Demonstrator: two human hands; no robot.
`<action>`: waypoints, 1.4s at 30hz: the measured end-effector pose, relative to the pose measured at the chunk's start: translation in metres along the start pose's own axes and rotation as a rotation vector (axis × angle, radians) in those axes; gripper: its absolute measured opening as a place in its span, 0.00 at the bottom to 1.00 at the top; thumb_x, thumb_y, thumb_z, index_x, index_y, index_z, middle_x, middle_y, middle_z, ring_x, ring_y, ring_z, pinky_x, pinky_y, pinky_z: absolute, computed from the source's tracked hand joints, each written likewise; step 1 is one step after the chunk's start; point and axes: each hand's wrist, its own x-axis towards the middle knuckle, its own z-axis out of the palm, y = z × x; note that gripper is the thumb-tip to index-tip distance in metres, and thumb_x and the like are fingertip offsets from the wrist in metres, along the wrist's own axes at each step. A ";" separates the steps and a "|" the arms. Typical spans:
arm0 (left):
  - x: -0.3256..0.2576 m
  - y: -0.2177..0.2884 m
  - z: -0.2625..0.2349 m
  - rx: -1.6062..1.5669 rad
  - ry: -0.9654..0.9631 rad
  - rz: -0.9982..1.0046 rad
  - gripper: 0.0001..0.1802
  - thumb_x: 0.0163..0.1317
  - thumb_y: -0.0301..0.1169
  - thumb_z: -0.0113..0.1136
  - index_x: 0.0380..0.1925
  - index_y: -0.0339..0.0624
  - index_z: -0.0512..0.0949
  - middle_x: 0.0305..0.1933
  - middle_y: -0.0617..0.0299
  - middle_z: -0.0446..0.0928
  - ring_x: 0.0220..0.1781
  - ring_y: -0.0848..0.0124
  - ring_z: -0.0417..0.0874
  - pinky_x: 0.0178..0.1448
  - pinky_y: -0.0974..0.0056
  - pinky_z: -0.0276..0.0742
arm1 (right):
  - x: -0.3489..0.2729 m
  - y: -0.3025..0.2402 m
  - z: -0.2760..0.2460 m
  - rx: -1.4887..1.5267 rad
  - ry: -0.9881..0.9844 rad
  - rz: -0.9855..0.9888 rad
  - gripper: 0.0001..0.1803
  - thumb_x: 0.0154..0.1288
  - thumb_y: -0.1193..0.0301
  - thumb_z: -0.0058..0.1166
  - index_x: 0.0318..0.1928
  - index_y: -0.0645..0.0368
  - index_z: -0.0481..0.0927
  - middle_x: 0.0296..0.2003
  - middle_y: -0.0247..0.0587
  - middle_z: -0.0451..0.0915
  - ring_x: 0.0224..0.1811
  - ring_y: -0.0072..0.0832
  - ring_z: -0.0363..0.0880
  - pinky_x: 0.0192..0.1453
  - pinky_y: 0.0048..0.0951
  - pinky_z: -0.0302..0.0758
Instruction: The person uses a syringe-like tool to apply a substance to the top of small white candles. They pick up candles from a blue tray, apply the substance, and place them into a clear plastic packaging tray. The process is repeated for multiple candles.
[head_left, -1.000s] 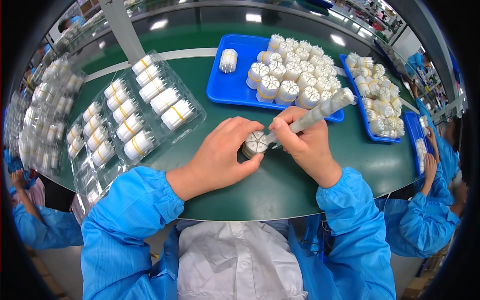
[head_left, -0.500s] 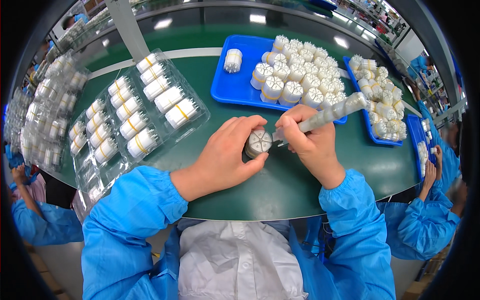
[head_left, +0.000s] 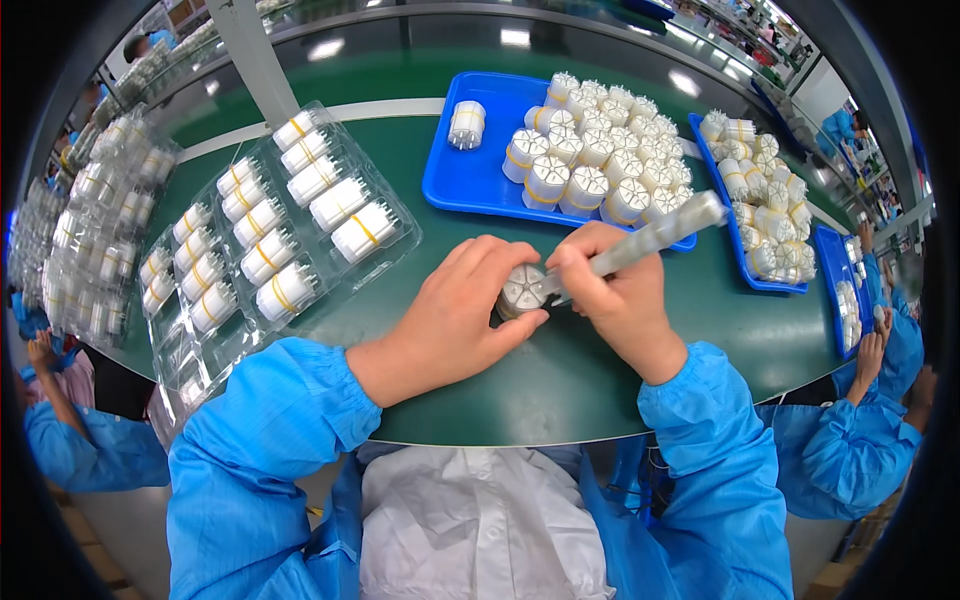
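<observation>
1. Cylinder (head_left: 524,287), pale and round, is between our two hands, over the green worktop (head_left: 540,415). Its spoked top faces up at us. We cannot tell if its bottom rests on the green.
2. Our left hand (head_left: 445,315) has its grip curled around it, fingers on the far side and thumb on the near side. It lies just right of our left palm, so this hand is the nearer one.
3. Our right hand (head_left: 618,305) has its grip pinched around a whitish tube tool (head_left: 655,242), held like a pen.
4. That tool is long and leans. Its tip points left, at the cylinder's right edge; its fat end sticks up to the right, near the blue tray (head_left: 450,175). We cannot tell if the tip touches.
</observation>
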 end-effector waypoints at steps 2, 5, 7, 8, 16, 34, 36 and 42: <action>-0.002 -0.001 0.002 -0.047 0.022 0.000 0.32 0.55 0.26 0.71 0.61 0.38 0.71 0.55 0.52 0.78 0.55 0.55 0.81 0.57 0.57 0.80 | 0.004 -0.003 -0.002 -0.020 0.017 -0.007 0.09 0.69 0.71 0.62 0.33 0.63 0.82 0.24 0.34 0.81 0.25 0.18 0.76 0.29 0.26 0.72; -0.003 -0.001 0.001 -0.108 0.005 -0.011 0.34 0.55 0.26 0.71 0.63 0.38 0.69 0.57 0.51 0.78 0.59 0.55 0.81 0.60 0.57 0.79 | 0.004 0.000 -0.002 -0.015 0.005 -0.019 0.09 0.69 0.70 0.62 0.33 0.63 0.82 0.24 0.34 0.81 0.25 0.18 0.75 0.29 0.26 0.72; -0.002 0.000 -0.001 -0.123 -0.018 -0.013 0.35 0.54 0.25 0.70 0.64 0.38 0.69 0.58 0.50 0.79 0.61 0.55 0.80 0.62 0.57 0.79 | 0.005 0.001 -0.002 -0.027 -0.014 -0.041 0.09 0.69 0.70 0.62 0.33 0.63 0.82 0.24 0.34 0.81 0.26 0.18 0.75 0.30 0.26 0.71; -0.001 0.000 -0.002 -0.115 -0.012 0.002 0.35 0.54 0.25 0.70 0.64 0.38 0.69 0.58 0.50 0.79 0.60 0.55 0.80 0.61 0.57 0.79 | 0.005 0.001 -0.001 -0.049 -0.021 -0.056 0.09 0.69 0.70 0.62 0.33 0.63 0.82 0.24 0.34 0.81 0.26 0.18 0.75 0.30 0.25 0.71; 0.001 0.001 -0.001 0.047 -0.030 -0.044 0.35 0.54 0.26 0.70 0.63 0.38 0.69 0.54 0.51 0.78 0.55 0.57 0.80 0.56 0.58 0.78 | 0.004 0.007 0.001 -0.009 -0.008 -0.044 0.10 0.70 0.70 0.62 0.33 0.63 0.81 0.24 0.34 0.81 0.27 0.18 0.76 0.30 0.24 0.72; 0.000 0.000 -0.004 -0.014 -0.047 0.008 0.29 0.56 0.29 0.74 0.56 0.36 0.73 0.51 0.51 0.76 0.50 0.56 0.80 0.53 0.58 0.78 | 0.006 0.012 -0.001 -0.076 -0.002 -0.199 0.09 0.69 0.69 0.63 0.34 0.63 0.82 0.25 0.37 0.82 0.27 0.21 0.79 0.31 0.27 0.74; 0.004 0.003 -0.011 0.130 0.030 0.023 0.29 0.55 0.31 0.75 0.56 0.36 0.73 0.50 0.49 0.77 0.50 0.52 0.81 0.53 0.55 0.78 | 0.007 -0.001 -0.009 0.013 0.051 -0.061 0.09 0.68 0.71 0.62 0.33 0.63 0.82 0.24 0.36 0.83 0.26 0.21 0.79 0.30 0.27 0.74; -0.001 -0.003 -0.034 0.437 0.141 -0.091 0.29 0.57 0.33 0.74 0.55 0.36 0.73 0.48 0.46 0.79 0.51 0.47 0.81 0.54 0.51 0.78 | 0.009 0.009 -0.007 -0.138 0.023 -0.140 0.11 0.68 0.67 0.62 0.31 0.62 0.83 0.23 0.41 0.83 0.24 0.32 0.82 0.31 0.34 0.76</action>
